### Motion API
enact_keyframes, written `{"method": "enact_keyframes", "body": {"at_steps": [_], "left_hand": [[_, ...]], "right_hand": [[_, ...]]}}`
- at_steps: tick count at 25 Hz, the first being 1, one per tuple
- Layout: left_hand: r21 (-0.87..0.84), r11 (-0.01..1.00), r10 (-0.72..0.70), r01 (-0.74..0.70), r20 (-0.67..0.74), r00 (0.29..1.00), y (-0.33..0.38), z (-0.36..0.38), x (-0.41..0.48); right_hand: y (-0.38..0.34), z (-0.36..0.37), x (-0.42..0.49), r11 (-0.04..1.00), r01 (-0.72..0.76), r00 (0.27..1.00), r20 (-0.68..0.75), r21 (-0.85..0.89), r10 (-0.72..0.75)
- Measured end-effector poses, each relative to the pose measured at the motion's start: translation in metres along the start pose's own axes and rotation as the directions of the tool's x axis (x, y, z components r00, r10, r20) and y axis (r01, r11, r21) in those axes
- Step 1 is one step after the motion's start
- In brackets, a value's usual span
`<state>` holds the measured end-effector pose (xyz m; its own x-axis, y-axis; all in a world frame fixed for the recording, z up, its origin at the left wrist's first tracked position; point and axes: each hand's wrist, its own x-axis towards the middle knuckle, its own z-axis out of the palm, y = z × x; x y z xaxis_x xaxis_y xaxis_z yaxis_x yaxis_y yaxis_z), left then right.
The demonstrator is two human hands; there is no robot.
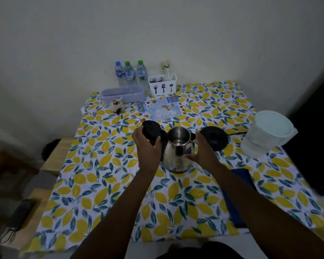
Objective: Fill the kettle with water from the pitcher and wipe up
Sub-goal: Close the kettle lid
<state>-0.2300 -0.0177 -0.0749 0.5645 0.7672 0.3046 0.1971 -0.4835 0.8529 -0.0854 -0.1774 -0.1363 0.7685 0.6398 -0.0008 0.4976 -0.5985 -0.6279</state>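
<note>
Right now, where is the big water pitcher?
In the head view the pitcher stands on the right side of the lemon tablecloth, just right of the black kettle base, with its pale lid on.

Home: lemon tablecloth (101, 184), cutlery caddy (162, 86)

My feed is dim, with a cool grey-green cast. The wall (157, 34) is lightest high in the middle and sinks to murk toward both lower corners; I cannot see the lamp itself. The steel kettle (178, 156) gives the only glints, soft reflections rather than glare. Shadows on the tablecloth (101, 184) are faint and diffuse. The wide lens bows the cloth's edges and stretches the bottom. The wooden bench (26, 212) at left is smeared and noisy; the far right edge goes nearly black.
</note>
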Motion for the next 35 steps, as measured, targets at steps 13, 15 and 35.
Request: {"method": "enact_keyframes", "body": {"at_steps": [13,15,35], "left_hand": [[0.351,0.783,0.192,-0.514,0.649,0.736,-0.011,0.056,0.022],[0.385,0.793,0.155,-0.471,0.621,0.768,-0.012,0.060,0.021],[0.275,0.774,0.170,-0.570,0.778,0.605,-0.033,0.107,-0.105]], "right_hand": [[0.000,-0.005,0.006,0.996,0.022,1.000,-0.010,0.084,-0.021],[0.004,-0.003,0.007,0.995,0.028,1.000,-0.007,0.096,-0.027],[0.141,0.009,-0.111,0.933,-0.139,0.985,0.051,-0.331,0.165]]}}
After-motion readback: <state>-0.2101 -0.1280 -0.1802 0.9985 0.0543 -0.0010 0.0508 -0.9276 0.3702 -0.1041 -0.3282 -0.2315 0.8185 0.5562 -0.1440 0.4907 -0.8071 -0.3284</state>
